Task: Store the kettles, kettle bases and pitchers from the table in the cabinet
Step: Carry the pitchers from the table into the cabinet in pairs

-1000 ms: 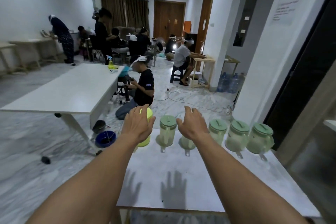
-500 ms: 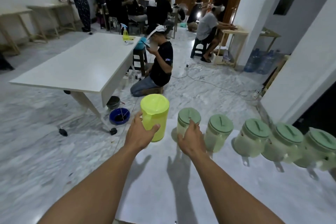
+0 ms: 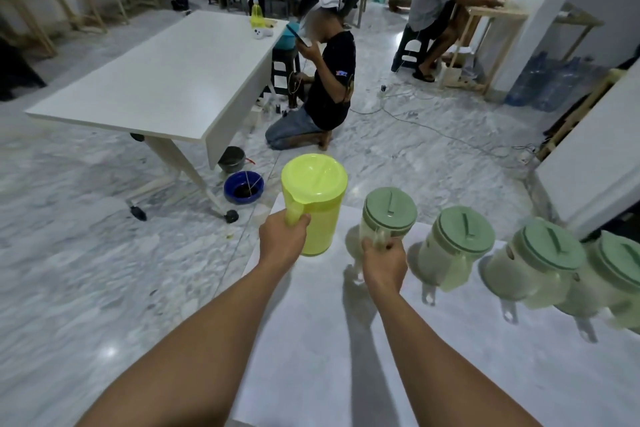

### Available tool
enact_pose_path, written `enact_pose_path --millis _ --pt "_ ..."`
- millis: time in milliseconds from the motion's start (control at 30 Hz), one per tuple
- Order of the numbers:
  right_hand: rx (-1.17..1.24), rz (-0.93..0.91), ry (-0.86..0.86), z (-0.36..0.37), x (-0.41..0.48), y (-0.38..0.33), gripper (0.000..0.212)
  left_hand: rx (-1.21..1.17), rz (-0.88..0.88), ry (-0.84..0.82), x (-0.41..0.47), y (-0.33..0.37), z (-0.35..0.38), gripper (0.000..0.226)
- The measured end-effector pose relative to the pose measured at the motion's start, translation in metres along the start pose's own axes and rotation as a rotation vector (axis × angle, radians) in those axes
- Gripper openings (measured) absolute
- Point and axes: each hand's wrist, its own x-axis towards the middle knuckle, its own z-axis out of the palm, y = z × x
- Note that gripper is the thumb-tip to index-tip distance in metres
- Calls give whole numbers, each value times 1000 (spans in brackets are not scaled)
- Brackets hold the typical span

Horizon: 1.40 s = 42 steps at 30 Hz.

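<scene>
A tall yellow pitcher [image 3: 317, 204] with a yellow lid is at the far left corner of the white table [image 3: 450, 357]. My left hand [image 3: 282, 239] grips its handle. To its right, my right hand [image 3: 382, 262] grips the handle of a pale green pitcher [image 3: 388, 215] with a darker green lid. Three more green-lidded pitchers stand in a row further right: one [image 3: 457, 246], another [image 3: 533, 263], and one [image 3: 613, 281] cut off by the frame edge. No kettle or cabinet is in view.
A long white table on wheels [image 3: 166, 80] stands to the left across the marble floor. A person [image 3: 325, 80] kneels beside it, just beyond my table. A blue bowl [image 3: 243, 186] and a dark pot [image 3: 231, 159] sit on the floor. Cables run across the floor.
Both hands went from hovering open over the pitchers to gripping handles: left on the yellow one, right on the green one. The view tilted down and closer.
</scene>
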Motion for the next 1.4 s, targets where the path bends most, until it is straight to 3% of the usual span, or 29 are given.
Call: enact_pose_path --millis 367,733,967,1400 --pt "61 -152 24 -1 -17 -6 15 -104 68 125 -5 22 -8 30" --pt "110 -281 121 -59 -69 -58 17 -140 237 86 -32 89 -53 35" --pt "167 -310 312 -142 -128 -89 22 -178 445 -32 -85 148 -58 37" --pt "260 -301 691 -328 -216 -85 15 -267 634 -254 -225 234 -24 41"
